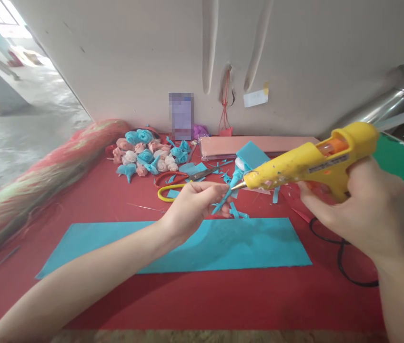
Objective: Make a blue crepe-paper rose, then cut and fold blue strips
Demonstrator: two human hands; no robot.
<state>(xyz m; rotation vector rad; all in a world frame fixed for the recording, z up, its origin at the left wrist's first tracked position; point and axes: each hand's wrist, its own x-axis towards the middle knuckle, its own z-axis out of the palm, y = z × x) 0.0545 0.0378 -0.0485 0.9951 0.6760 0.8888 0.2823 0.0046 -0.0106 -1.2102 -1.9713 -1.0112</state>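
My left hand (202, 202) pinches a narrow blue strip (222, 202) between thumb and fingers, above a long blue sheet (252, 245) that lies flat on the red table (202, 307). Wrapped round the handle of a yellow glue gun (291, 164), my right hand (369, 205) holds it level, its metal nozzle pointing left. The nozzle tip is at the blue strip, close to my left fingertips; whether it touches cannot be made out. Just behind the tip is a blue piece with a white rounded part (239, 164).
Blue, pink and white fabric flowers (146, 156) are heaped at the back left. Scissors (173, 183) with red and yellow handles lie among blue scraps (237, 211). Behind are a pink packet (252, 145) and a folded blue piece (252, 155). A black cord (341, 257) curls at right.
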